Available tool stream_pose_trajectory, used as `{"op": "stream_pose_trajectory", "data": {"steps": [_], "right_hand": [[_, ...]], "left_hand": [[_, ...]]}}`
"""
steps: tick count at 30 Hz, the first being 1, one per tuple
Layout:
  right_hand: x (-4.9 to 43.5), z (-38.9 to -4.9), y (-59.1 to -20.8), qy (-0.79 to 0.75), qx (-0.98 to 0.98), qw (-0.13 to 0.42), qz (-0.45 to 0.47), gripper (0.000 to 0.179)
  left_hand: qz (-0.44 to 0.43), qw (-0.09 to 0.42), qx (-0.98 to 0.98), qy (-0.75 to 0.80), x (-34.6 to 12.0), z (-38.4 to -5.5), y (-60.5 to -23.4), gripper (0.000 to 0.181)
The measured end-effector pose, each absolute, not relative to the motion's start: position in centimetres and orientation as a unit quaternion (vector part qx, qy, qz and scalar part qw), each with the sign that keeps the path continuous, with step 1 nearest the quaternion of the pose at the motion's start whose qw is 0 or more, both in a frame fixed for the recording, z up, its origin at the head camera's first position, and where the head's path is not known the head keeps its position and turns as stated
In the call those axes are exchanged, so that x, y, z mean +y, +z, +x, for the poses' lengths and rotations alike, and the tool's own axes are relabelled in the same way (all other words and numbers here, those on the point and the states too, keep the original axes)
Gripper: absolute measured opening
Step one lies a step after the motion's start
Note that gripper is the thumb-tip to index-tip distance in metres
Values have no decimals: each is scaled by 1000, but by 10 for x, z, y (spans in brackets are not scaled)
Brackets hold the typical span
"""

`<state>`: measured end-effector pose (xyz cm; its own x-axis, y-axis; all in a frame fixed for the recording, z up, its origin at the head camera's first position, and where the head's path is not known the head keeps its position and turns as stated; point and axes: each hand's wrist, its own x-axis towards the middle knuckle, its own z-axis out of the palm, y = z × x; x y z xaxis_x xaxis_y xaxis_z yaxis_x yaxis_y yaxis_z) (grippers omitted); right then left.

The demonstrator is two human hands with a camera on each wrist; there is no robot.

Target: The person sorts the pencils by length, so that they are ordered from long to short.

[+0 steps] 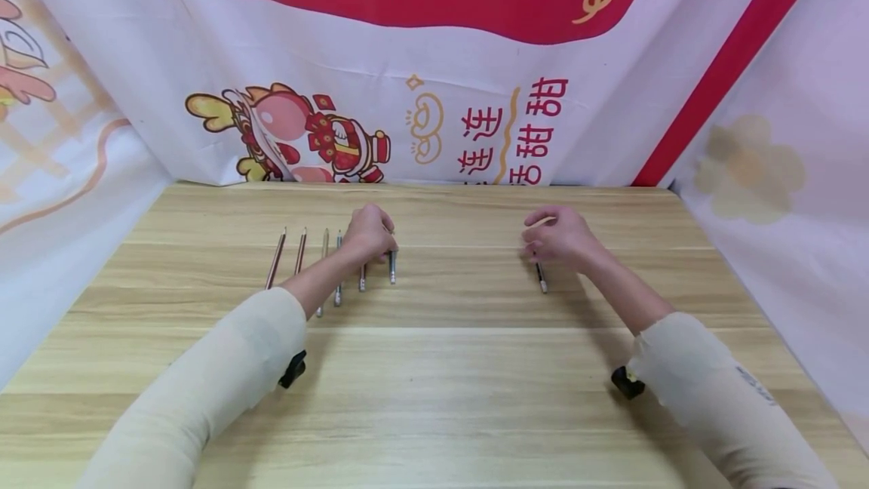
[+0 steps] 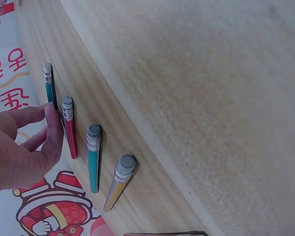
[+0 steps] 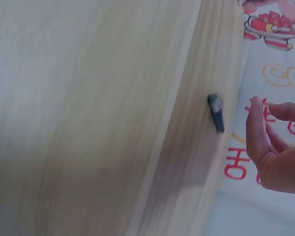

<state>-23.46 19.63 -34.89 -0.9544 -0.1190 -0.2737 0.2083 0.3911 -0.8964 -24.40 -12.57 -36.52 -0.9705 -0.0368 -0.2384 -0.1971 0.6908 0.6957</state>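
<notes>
At the right end of a row of pencils, my left hand [image 1: 369, 236] pinches a teal pencil [image 2: 49, 91] between thumb and finger; its grey eraser end points toward me. Beside it lie a red pencil [image 2: 70, 130], another teal pencil [image 2: 93, 164] and a yellow pencil [image 2: 116, 189]. Two dark reddish pencils, the outermost one [image 1: 276, 259] and its neighbour [image 1: 301, 249], are farther left. My right hand [image 1: 560, 236] hovers over a dark pencil [image 3: 217, 114] lying apart on the right, fingers loosely bent and thumb apart. In the head view the hand covers that pencil's far end.
The wooden table [image 1: 434, 398] ends at a white printed cloth [image 1: 407, 51] hanging along the back. More printed cloth [image 1: 767, 96] rises on the right, and another stretch [image 1: 61, 134] on the left.
</notes>
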Motion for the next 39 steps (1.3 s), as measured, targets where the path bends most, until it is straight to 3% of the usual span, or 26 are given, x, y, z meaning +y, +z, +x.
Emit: {"op": "stream_pose_trajectory", "data": {"steps": [9, 39], "right_hand": [[215, -241, -359, -483, 867, 118, 35, 34], [209, -240, -366, -393, 911, 126, -7, 20]], "left_hand": [[-56, 108, 906, 405, -127, -246, -365, 29], [-63, 112, 899, 419, -127, -244, -365, 29]]}}
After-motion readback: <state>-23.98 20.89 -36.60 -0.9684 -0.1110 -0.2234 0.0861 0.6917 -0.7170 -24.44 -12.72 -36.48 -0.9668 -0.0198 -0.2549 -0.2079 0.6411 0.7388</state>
